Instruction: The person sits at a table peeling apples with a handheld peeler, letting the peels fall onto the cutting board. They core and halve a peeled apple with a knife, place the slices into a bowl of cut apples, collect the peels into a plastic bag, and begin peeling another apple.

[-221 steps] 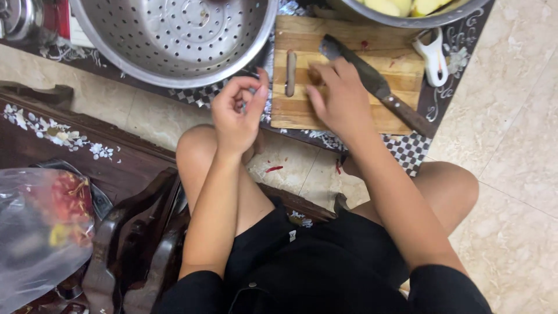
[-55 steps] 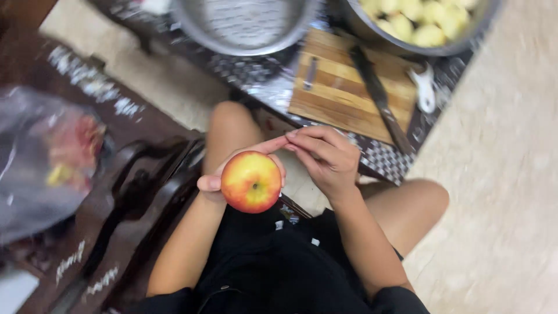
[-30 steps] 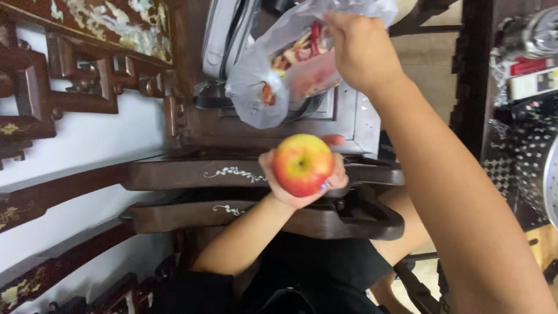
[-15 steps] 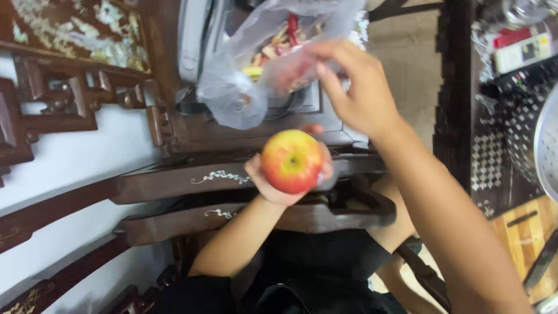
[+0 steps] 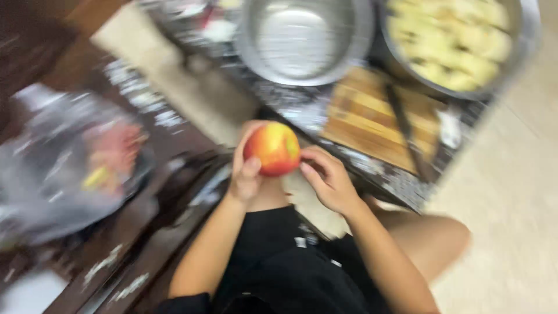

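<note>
A red and yellow apple point(image 5: 273, 149) is held up in front of the person's lap, above the bare knees and just short of the low work surface beyond them. The left hand point(image 5: 247, 168) cups the apple from the left and from below, thumb pressed against the near side and fingers curled round the far side, so this hand is closed around the fruit. The right hand point(image 5: 330, 179) sits just to the right, fingers bent and their tips touching the apple's right side; it rests against the fruit in a loose half-curl and holds nothing else. The whole view is blurred by movement. Beyond the hands lies a wooden cutting board point(image 5: 372, 119) with a dark-handled knife point(image 5: 407, 139) lying across its right part, and a small white tool point(image 5: 449, 129), too blurred to name, by the board's right edge. Behind the board stand two metal bowls: an empty one point(image 5: 303, 39) in the middle and, to its right, one point(image 5: 459, 43) filled with pale yellow peeled pieces. To the left, on dark carved wooden furniture point(image 5: 133, 250), lies a clear plastic bag point(image 5: 70, 168) with red and yellow contents inside. The person wears black clothing point(image 5: 279, 273) and sits over a pale tiled floor point(image 5: 511, 203).
</note>
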